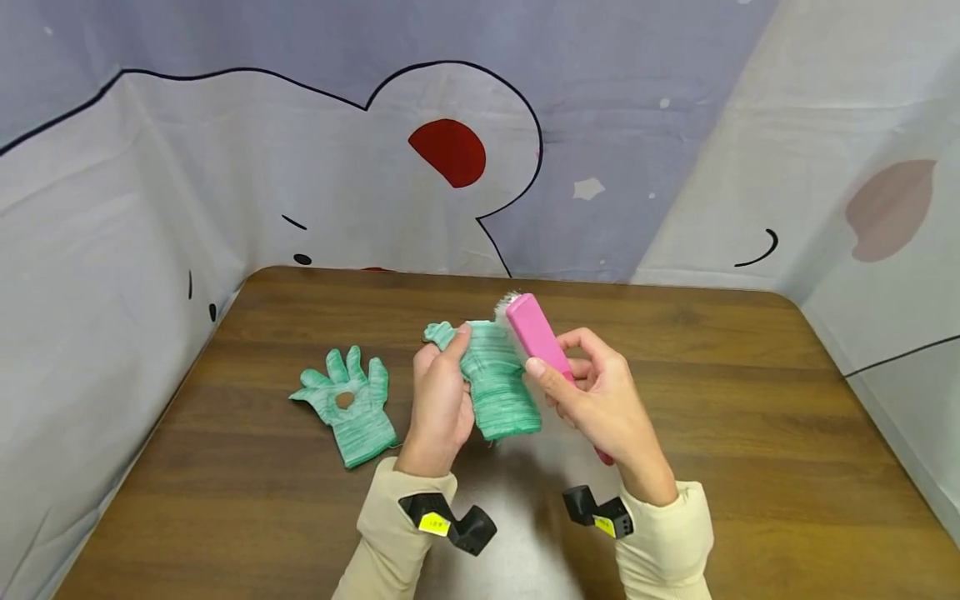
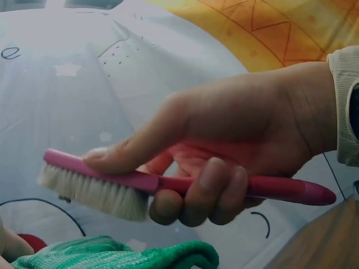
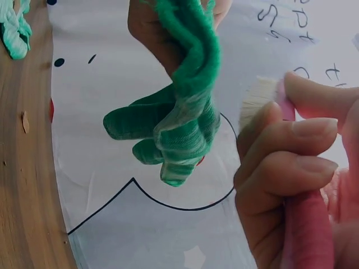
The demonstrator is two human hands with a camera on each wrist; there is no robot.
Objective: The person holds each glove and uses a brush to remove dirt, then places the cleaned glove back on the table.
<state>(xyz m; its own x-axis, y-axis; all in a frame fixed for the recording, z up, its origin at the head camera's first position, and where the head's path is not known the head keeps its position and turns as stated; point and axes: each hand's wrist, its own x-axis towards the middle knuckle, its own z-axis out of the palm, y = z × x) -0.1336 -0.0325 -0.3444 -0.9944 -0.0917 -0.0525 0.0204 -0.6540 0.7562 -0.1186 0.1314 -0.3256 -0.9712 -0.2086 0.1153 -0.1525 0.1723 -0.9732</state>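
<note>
My left hand (image 1: 437, 408) grips a green knit glove (image 1: 498, 392) up off the table, thumb laid over its face. In the right wrist view the same glove (image 3: 188, 134) hangs with its fingers spread. A pink brush (image 1: 538, 335) with pale bristles is in my right hand (image 1: 611, 408), its thumb along the back of the head. The left wrist view shows the right fingers curled round the red handle (image 2: 280, 189). The bristles (image 2: 95, 190) face the glove, and a gap shows between them in the right wrist view.
A second green glove (image 1: 363, 429) with a brown spot on its palm lies flat on the wooden table (image 1: 255, 517), left of my left hand. Behind and beside the table hangs a printed cloth (image 1: 322, 167). A black wrist camera (image 1: 450, 521) sits on my left sleeve.
</note>
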